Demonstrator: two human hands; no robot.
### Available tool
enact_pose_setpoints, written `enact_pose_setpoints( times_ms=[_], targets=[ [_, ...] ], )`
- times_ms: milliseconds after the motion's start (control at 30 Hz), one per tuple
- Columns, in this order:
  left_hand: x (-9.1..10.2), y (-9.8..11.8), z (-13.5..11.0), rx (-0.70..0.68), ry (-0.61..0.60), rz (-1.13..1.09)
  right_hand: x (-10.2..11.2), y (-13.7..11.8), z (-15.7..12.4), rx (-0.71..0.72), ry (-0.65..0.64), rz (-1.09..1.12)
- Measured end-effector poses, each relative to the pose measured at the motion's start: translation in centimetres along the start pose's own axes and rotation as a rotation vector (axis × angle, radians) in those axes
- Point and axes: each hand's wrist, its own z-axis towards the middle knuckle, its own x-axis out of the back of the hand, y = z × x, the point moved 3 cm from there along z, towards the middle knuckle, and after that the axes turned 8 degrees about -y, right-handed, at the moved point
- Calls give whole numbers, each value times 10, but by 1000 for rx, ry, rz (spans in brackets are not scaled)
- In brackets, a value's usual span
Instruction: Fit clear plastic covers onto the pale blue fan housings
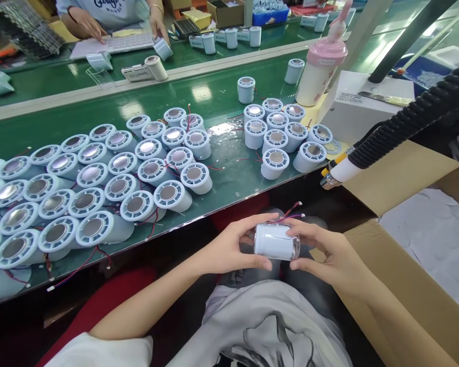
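A light-blue cylindrical housing [273, 240] lies sideways above my lap, with a clear part at its right end. My left hand [229, 245] is wrapped round its left side, fingers on top and thumb underneath. From the other side my right hand [329, 252] grips the clear end between fingers and thumb. Thin wires [290, 210] with small white plugs stick up behind the housing. On the green bench just beyond stand several similar light-blue housings [274, 159], with round metallic discs on top and red and blue wires trailing.
A large group of housings [95, 224] covers the bench's left part. A pink-lidded bottle [323, 69] stands beside a white box-shaped device [367, 104]. At right, a black corrugated hose [405, 112] overhangs an open carton [361, 244]. Across the bench, a co-worker's hand [158, 28] holds a light-blue item.
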Motion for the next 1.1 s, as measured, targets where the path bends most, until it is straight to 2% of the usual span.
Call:
enact_pose_setpoints(
  times_ms=[100,367,567,767,933,1100],
  targets=[
    [0,5,-2,-65,-6,50,0,-1,-1,-56,-22,133],
    [1,8,-5,-135,-25,164,-1,0,-1,-118,-61,326],
    [2,9,-7,-171,-34,210,-5,3,1,-241,-94,554],
    [2,8,-8,-195,-43,213,-6,3,4,-291,-68,672],
    [2,8,-8,-210,-46,217,-10,8,5,-398,-16,736],
    [2,10,-8,-230,-54,213,-17,8,5,-461,-50,770]
  ],
)
